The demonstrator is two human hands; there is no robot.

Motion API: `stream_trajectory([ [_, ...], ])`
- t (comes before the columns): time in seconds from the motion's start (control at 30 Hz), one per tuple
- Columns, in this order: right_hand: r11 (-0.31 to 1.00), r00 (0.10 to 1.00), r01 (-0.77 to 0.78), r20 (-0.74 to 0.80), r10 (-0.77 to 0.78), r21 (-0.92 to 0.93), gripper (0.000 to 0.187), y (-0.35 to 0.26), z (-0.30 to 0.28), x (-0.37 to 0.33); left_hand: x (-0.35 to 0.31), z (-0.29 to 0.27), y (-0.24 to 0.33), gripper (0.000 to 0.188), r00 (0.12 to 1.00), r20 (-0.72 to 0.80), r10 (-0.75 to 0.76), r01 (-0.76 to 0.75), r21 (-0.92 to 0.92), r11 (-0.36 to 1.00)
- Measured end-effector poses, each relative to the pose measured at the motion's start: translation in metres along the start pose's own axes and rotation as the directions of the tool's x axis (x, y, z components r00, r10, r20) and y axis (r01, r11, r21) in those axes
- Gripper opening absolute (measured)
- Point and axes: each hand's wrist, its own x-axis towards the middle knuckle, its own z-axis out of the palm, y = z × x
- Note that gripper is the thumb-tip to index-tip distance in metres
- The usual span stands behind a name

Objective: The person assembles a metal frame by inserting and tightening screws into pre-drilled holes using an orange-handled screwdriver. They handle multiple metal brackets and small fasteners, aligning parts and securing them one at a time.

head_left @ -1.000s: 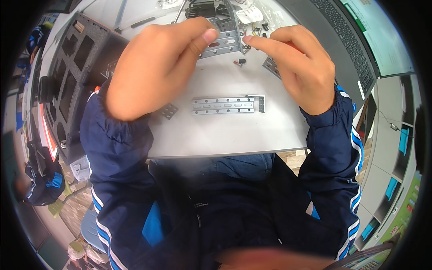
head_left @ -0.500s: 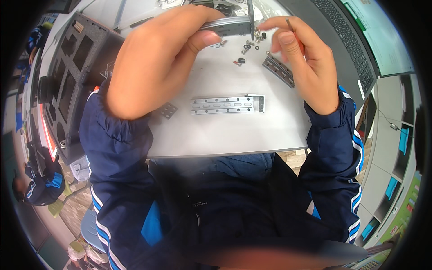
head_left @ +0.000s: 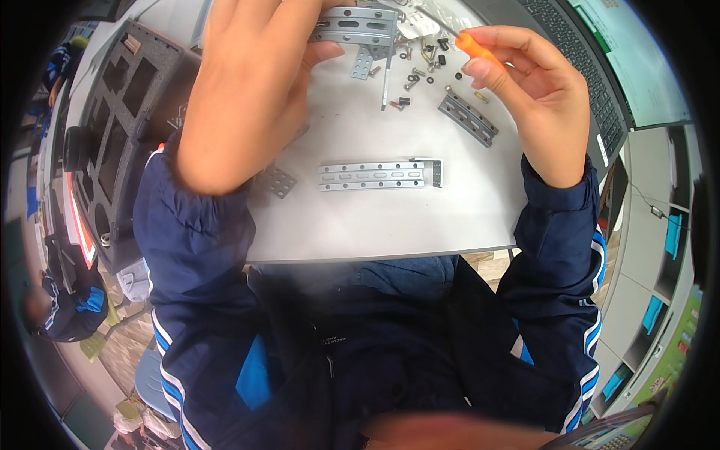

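Near the table's far side, my left hand [head_left: 251, 97] is closed around the end of a grey slotted metal channel [head_left: 356, 26]. The channel's slotted face is turned up, and a thin metal plate [head_left: 387, 82] stands edge-on at its right end. My right hand [head_left: 547, 105] pinches the orange handle of a screwdriver [head_left: 478, 51] between thumb and fingers. Its shaft points up and left, apart from the channel. Lower on the table lies a longer silver slotted channel [head_left: 371, 176] with a small angled bracket [head_left: 433, 172] at its right end.
Loose screws and black spacers [head_left: 415, 75] are scattered below the held channel. A short dark channel [head_left: 467, 118] lies near my right hand, a perforated plate [head_left: 279, 182] by my left wrist. A foam-lined case [head_left: 112, 142] stands left, a laptop [head_left: 581, 67] right.
My left hand has turned the channel so its slotted face shows and its end plate reaches lower. My right hand has shifted slightly right and down, and the orange screwdriver handle now shows.
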Motion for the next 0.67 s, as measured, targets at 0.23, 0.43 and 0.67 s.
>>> stream_trajectory([
  [0.23, 0.997, 0.996, -0.065, 0.056, 0.064, 0.03, 0.026, 0.0027, -0.0053, -0.0003, 0.0007, 0.0019, 0.0002, 0.043, 0.999, -0.036, -0.007, 0.007, 0.012, 1.0],
  [0.43, 0.991, 0.989, -0.127, 0.074, 0.124, 0.033, 0.027, 0.0009, -0.0049, -0.0019, 0.0011, 0.0036, -0.0001, 0.041, 0.999, -0.046, 0.005, -0.005, 0.011, 1.0],
  [0.67, 0.988, 0.987, -0.151, 0.067, 0.149, 0.018, 0.029, 0.003, -0.0073, -0.0003, 0.0007, 0.0043, 0.0003, 0.041, 0.998, -0.059, -0.004, 0.006, 0.028, 1.0],
])
